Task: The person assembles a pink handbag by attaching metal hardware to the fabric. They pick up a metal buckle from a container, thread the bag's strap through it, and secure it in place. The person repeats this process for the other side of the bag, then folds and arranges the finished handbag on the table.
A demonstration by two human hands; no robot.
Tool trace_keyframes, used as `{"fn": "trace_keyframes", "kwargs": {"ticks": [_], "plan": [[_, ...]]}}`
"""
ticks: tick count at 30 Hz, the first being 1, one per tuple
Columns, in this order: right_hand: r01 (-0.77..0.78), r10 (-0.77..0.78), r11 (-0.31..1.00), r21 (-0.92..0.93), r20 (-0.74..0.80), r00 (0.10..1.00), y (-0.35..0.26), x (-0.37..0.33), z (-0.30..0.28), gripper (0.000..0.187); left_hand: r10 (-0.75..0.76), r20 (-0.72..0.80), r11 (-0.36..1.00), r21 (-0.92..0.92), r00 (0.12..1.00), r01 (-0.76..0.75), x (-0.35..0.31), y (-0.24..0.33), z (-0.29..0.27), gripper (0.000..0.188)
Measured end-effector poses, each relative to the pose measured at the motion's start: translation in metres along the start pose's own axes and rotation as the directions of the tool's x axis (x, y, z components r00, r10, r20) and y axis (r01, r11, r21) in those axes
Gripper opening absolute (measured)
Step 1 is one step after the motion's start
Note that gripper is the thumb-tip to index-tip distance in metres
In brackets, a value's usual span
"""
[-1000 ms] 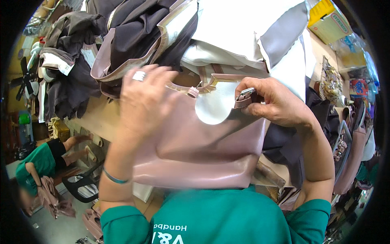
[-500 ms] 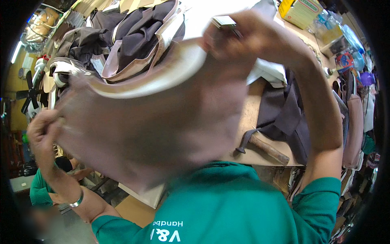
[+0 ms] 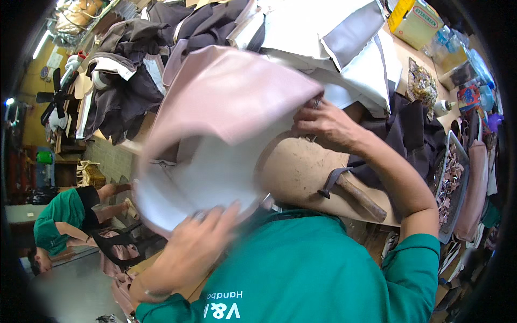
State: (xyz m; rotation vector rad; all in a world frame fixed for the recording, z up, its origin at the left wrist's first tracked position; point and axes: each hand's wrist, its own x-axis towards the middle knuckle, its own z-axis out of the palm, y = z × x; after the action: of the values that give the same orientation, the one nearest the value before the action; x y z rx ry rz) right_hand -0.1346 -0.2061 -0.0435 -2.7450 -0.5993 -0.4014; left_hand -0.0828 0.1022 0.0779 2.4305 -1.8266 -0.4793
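Observation:
A dusty-pink bag [image 3: 231, 89] with a white lining [image 3: 215, 167] hangs tilted in front of me, its round opening turned toward me. My right hand [image 3: 326, 124] is closed on the bag's edge at the right, a ring on one finger. Over the lower rim of the opening lies my left hand [image 3: 199, 242], smeared by motion, so whether its fingers grip the rim cannot be made out. A small shiny metal piece [image 3: 267, 202] shows by the rim, near my green shirt.
A wooden-handled hammer [image 3: 361, 196] lies on the brown worktable [image 3: 301, 169]. Dark fabric pieces [image 3: 124, 91] are heaped at the far left, white pieces [image 3: 301, 27] at the back. A basket of scraps [image 3: 449, 185] stands at right. A co-worker in green [image 3: 62, 223] bends at left.
The bag has turned so its opening and white lining face me. My right hand came down toward the table; my left hand moved right and nearer, to the lower rim.

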Motion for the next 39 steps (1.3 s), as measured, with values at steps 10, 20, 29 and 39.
{"fn": "trace_keyframes", "kwargs": {"ticks": [10,20,29,39], "plan": [[-0.344,0.394,0.817,0.464,-0.012,0.919,-0.030,-0.005,0.034,0.033,0.433,-0.266,0.746,0.643,0.861,-0.176,0.092,-0.021,0.060,0.013],[-0.764,0.802,0.579,-0.285,0.034,0.596,-0.124,-0.140,0.033,0.029,0.291,-0.233,0.917,0.344,0.928,-0.202,0.116,-0.057,0.036,0.017],[-0.743,0.713,0.668,0.033,-0.314,0.627,-0.114,-0.074,0.029,0.036,0.178,0.005,0.984,0.018,0.984,-0.178,0.136,-0.087,0.016,0.036],[-0.802,0.794,0.589,-0.094,-0.119,0.597,-0.079,-0.026,0.058,0.051,0.219,-0.027,0.961,-0.165,0.975,-0.220,0.139,-0.115,0.016,0.057]]}}
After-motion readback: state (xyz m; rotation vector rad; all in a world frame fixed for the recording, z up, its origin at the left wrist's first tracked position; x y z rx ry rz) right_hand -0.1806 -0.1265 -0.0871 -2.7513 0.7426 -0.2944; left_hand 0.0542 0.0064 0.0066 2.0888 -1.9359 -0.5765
